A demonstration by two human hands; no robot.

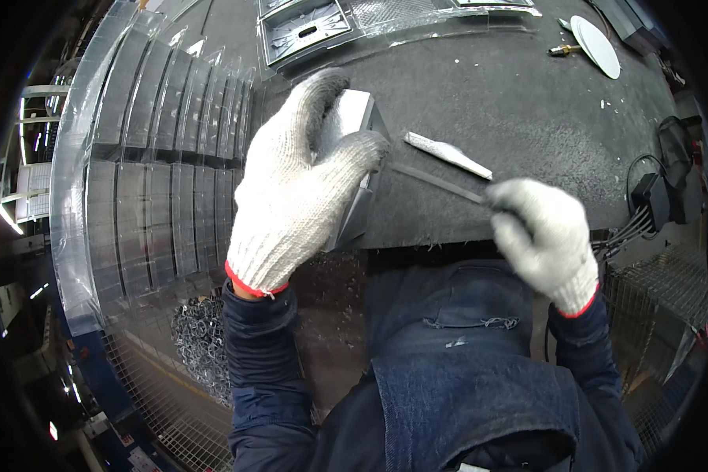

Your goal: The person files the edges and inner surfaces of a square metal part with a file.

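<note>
My left hand (pixel 295 177), in a white knit glove with a red cuff, grips a silver metal housing (pixel 352 116) tilted up on its side near the table's front edge. The thumb and fingers cover much of it. In my gloved right hand (pixel 547 236) is a thin, flat grey file (pixel 436 182). Its far end reaches the housing's right edge beside my left fingertips. Behind the file, a slim tool with a white-wrapped handle (pixel 448 153) lies on the table, touching neither hand.
Stacked clear plastic trays (pixel 157 189) line the left side. More metal housings (pixel 305 31) sit in a tray at the back of the dark table (pixel 511 94). A white disc (pixel 595 47) stands at the far right; a black box with cables (pixel 649 200) hangs near the right edge.
</note>
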